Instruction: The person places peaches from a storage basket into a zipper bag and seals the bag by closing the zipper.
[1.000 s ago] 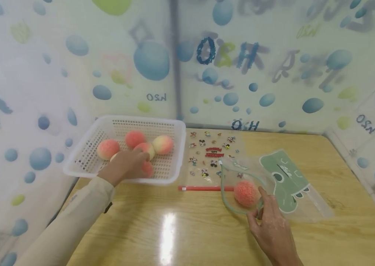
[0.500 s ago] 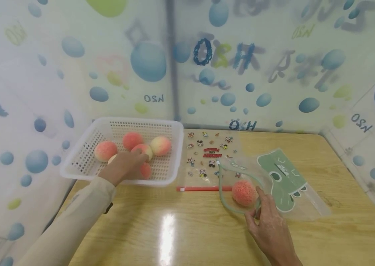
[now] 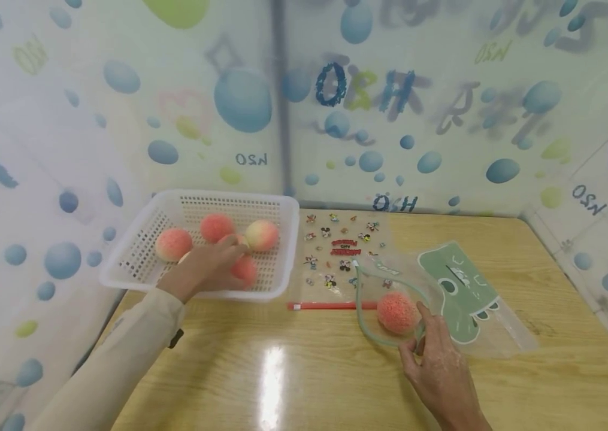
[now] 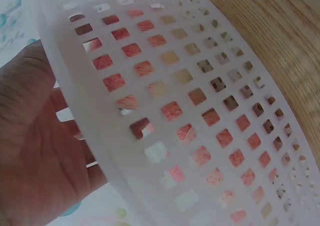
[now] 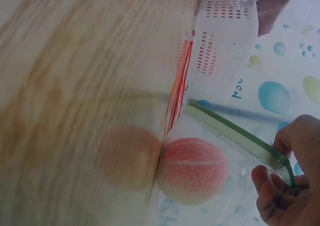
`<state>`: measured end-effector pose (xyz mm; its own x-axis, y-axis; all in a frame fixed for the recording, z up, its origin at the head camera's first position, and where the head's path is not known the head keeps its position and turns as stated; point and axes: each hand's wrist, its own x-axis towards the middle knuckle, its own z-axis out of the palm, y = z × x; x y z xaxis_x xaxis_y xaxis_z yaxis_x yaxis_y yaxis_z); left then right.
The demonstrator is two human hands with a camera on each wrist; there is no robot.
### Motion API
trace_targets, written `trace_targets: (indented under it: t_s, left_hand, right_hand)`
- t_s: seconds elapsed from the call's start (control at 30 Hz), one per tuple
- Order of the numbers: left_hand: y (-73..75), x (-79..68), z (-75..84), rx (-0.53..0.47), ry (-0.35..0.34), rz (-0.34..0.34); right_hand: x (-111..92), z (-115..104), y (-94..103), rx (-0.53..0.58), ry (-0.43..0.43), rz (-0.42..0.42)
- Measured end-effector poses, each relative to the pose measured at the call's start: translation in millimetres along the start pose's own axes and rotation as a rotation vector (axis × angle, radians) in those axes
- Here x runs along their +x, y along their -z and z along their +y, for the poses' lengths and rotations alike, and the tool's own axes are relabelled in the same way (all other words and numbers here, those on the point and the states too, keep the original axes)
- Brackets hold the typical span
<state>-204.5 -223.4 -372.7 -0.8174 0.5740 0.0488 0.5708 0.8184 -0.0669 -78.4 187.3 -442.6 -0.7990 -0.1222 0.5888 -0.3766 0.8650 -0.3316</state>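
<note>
In the head view my left hand (image 3: 209, 266) reaches into the white plastic basket (image 3: 115, 274), its fingers curled round a pink-red peach (image 3: 245, 270) near the front wall. Other peaches (image 3: 173, 244) lie around it, some partly covered by the hand. In the left wrist view the basket wall (image 4: 135, 156) hides the fingertips. My right hand (image 3: 441, 365) pinches the green rim (image 3: 371, 336) of a clear zip bag with a green dinosaur print (image 3: 462, 287), keeping its mouth spread. Just inside that mouth rests another peach (image 3: 398, 312), also seen in the right wrist view.
A second clear bag (image 3: 330, 254) with small cartoon figures and a red zip strip (image 3: 325, 306) lies flat between basket and dinosaur bag, partly under the latter. Walls with a bubble pattern (image 3: 371, 161) stand behind and beside the wooden table (image 3: 217, 371).
My left hand has shifted slightly right, and the peach in its fingers has moved up and right, showing more of itself. My right hand keeps its hold on the bag rim.
</note>
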Motion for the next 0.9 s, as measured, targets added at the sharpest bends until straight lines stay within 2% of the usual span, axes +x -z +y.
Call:
trace_targets:
  t_s: [0.07, 0.1, 0.17, 0.37, 0.5, 0.63, 0.9]
  left_hand:
    - [0.4, 1.7, 1.8, -0.074, 0.007, 0.021]
    - [0.6, 2.5, 2.8, -0.163, 0.024, 0.038]
    - [1.7, 3.6, 4.6, -0.202, 0.024, 0.044]
    - [0.5, 8.8, 9.4, -0.199, 0.03, 0.083]
    - [-0.8, 13.2, 13.9, -0.227, 0.011, 0.164]
    - [-0.5, 16.9, 18.0, -0.25, -0.051, 0.265]
    - [3.6, 22.0, 23.1, -0.249, -0.076, 0.341]
  right_hand:
    - [-0.4, 0.2, 0.2, 0.002, 0.003, 0.004]
    - [-0.6, 0.2, 0.3, 0.003, 0.005, 0.003]
    - [-1.0, 0.3, 0.4, 0.007, 0.01, 0.003]
    - [-2.2, 0.4, 0.8, 0.015, 0.025, 0.008]
    - [-2.7, 0.5, 1.3, 0.004, 0.024, 0.011]
    - [-3.1, 1.2, 1.7, -0.002, 0.026, 0.017]
    - [-2.9, 1.7, 1.4, -0.007, 0.029, 0.019]
